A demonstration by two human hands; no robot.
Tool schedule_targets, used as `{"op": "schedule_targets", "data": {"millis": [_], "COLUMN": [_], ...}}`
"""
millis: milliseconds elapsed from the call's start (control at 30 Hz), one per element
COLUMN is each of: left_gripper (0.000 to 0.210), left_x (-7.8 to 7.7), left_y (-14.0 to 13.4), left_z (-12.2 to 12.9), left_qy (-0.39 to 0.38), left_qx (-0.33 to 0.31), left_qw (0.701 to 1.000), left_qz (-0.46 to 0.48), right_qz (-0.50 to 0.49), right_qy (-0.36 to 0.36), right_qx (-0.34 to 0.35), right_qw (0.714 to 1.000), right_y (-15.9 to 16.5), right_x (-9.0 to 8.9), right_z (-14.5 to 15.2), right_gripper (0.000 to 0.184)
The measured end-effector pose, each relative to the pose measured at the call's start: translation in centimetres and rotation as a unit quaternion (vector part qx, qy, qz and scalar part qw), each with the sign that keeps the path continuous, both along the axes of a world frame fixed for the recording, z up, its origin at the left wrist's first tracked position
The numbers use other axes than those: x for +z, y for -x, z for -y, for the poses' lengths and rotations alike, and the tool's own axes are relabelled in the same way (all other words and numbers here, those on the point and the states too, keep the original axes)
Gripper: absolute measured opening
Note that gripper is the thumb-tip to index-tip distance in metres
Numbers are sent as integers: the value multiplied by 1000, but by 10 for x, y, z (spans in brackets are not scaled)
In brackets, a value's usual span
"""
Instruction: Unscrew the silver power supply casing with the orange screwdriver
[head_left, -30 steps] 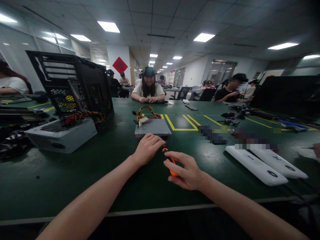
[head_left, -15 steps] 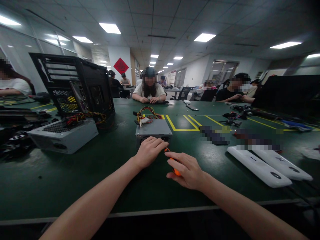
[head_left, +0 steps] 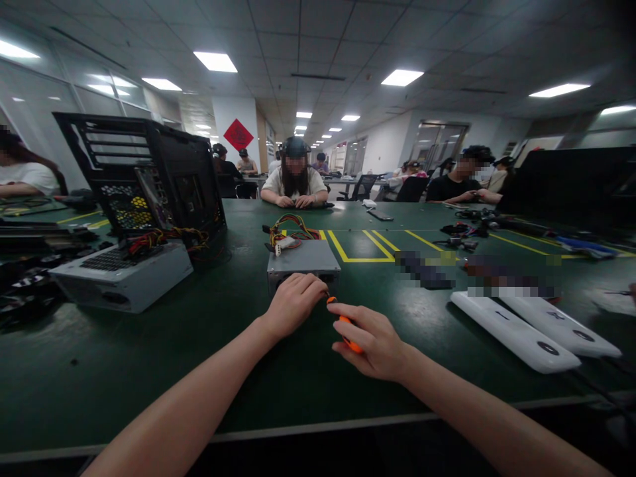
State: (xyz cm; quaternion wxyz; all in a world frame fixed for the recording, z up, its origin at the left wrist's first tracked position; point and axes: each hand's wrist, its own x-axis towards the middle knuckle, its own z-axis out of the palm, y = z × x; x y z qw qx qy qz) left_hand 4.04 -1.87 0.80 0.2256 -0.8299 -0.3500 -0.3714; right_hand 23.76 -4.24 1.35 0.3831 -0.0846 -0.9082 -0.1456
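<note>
A grey power supply unit [head_left: 308, 257] sits on the green table in front of me, with a bundle of coloured cables [head_left: 294, 228] on its far side. My left hand [head_left: 297, 301] is at its near face, fingers together and bent, their tips by the screwdriver's front end. What they pinch, if anything, is hidden. In my right hand [head_left: 372, 341] is a screwdriver with an orange handle [head_left: 352, 336], its front end pointing towards the unit's near right side. The screwdriver's tip cannot be made out.
Left stand a second power supply unit [head_left: 124, 278] and a black computer case [head_left: 149, 172]. Two white devices [head_left: 517, 331] lie to the right, near a blurred dark object [head_left: 424, 270]. Cables [head_left: 464, 232] lie farther back. A person [head_left: 295, 179] sits across the table.
Both hands stay almost in place at the power supply unit. The left fingertips have drawn back slightly and more of the screwdriver's front end shows. The view has shifted a little.
</note>
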Motion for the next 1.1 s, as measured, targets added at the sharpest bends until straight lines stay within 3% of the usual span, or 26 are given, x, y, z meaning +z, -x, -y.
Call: {"op": "schedule_targets", "data": {"millis": [233,433,533,633,733,833,933,1100], "left_gripper": [14,13,14,14,16,18,21,18], "left_x": [1,-2,-1,0,0,1,2,4], "left_y": [2,1,3,3,2,3,2,-5], "left_z": [2,-1,1,2,2,3,5,3], "left_qy": [14,2,5,5,2,9,9,-9], "left_qx": [-22,-8,-12,-21,-23,-27,-38,-8], "left_qw": [1000,1000,1000,999,999,998,997,999], "left_qz": [-5,-21,-21,-26,-42,-55,-67,-41], "right_qz": [-31,-27,7,-26,-76,-33,-3,-85], "right_qy": [-58,-13,-21,-31,8,41,-5,-16], "right_qx": [26,28,27,23,26,13,-9,-32], "right_qw": [997,999,999,999,997,998,1000,996], "right_y": [1,1,2,3,3,2,2,3], "right_x": [2,0,2,1,-2,-2,-1,1], "right_z": [-1,1,3,1,-2,-2,-1,-2], "right_gripper": [26,30,31,30,35,35,28,26]}}
